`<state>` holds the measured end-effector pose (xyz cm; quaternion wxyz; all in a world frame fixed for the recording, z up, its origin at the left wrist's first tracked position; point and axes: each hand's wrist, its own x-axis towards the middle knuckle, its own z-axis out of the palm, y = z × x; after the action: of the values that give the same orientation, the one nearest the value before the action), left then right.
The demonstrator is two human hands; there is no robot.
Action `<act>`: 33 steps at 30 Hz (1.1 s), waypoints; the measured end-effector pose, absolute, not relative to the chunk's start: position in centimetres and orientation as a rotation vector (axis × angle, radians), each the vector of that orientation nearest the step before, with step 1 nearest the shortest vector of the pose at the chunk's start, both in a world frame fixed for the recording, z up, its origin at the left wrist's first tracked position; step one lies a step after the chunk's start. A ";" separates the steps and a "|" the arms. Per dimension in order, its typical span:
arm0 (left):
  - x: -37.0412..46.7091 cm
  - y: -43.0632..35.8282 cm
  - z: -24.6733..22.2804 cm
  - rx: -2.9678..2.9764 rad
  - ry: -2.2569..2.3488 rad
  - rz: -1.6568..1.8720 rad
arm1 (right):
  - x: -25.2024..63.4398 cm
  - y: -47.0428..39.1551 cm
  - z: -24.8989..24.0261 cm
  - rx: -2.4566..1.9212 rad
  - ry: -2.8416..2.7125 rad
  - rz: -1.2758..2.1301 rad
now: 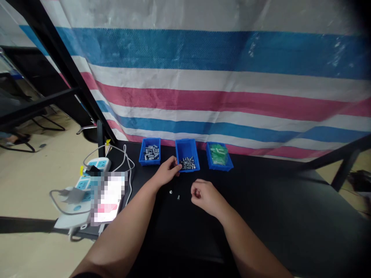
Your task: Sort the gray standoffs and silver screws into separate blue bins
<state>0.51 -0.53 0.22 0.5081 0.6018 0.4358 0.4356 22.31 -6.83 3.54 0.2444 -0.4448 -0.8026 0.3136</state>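
I'm working remotely through the head view and taking the middle blue bin (186, 146) as my landmark. My left hand (168, 170) is resting at its near left corner, thumb touching the rim, perhaps for steadying it. I cannot tell whether that grip is also pinching something, as the fingertips are partly hiding themselves. Nearer than the bin and to its right, my right hand (204, 194) is hovering with curled fingers; that grip is looking closed in, but I cannot tell whether it is hiding a small part.

Small shiny metal fasteners (188, 163) are lying heaped at the bin's near end, probably because the floor is sloping that way. In front of the bin, a roundish bright piece (171, 192) and a short screw-like piece (179, 197) are lying apart, seemingly set out for easy picking.

Left of the landmark, another blue bin (150, 162) is holding smooth grey cylinders (152, 152); right of it, a third bin (220, 167) is carrying a crinkled green plastic packet (218, 154). The separate bins are presumably keeping kinds from mixing. All three, rigid and glossy, are standing on a matte black counter (266, 200); behind the landmark, a woven striped tarp (185, 100) is hanging in shallow creases.
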 end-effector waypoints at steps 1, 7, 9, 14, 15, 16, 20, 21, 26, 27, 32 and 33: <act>0.5 -0.5 0.2 1.453 1.052 1.048 | 22.2 -6.7 3.7 -1.121 -2.111 0.913; 0.5 -0.4 -0.1 1.433 1.023 1.062 | 21.2 -6.1 4.4 -0.984 -1.725 0.764; 0.5 -0.4 -0.1 1.439 1.033 1.062 | 21.0 -6.3 4.3 -1.043 -1.898 0.738; 0.5 -0.5 0.1 1.441 1.040 1.048 | 20.1 -7.6 3.7 -1.229 -2.296 0.745; 0.5 -0.5 0.1 1.438 1.041 1.048 | 19.7 -7.8 3.7 -1.248 -2.341 0.731; 0.5 -0.5 0.1 1.437 1.042 1.048 | 19.4 -8.0 3.6 -1.258 -2.377 0.708; 0.5 -0.5 0.1 1.457 1.042 1.053 | 18.6 -8.4 3.5 -1.219 -2.462 0.634; 0.5 -0.5 0.0 1.459 1.044 1.054 | 18.7 -8.5 3.5 -1.192 -2.471 0.659; 0.6 -0.5 0.2 1.444 1.034 1.047 | 19.7 -7.7 3.1 -1.074 -2.155 0.883; 0.6 -0.6 0.3 1.437 1.028 1.046 | 19.9 -7.4 3.0 -1.067 -2.008 0.859; 0.7 -0.7 0.6 1.410 1.024 1.049 | 20.0 -6.4 2.5 -1.046 -1.764 0.751; 0.7 -0.8 0.6 1.409 1.018 1.050 | 19.9 -6.6 2.5 -1.046 -1.845 0.740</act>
<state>0.66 -0.77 0.64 0.5273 0.5895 0.4259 0.4394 19.86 -6.56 2.52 0.4326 -0.4198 -0.7405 0.2971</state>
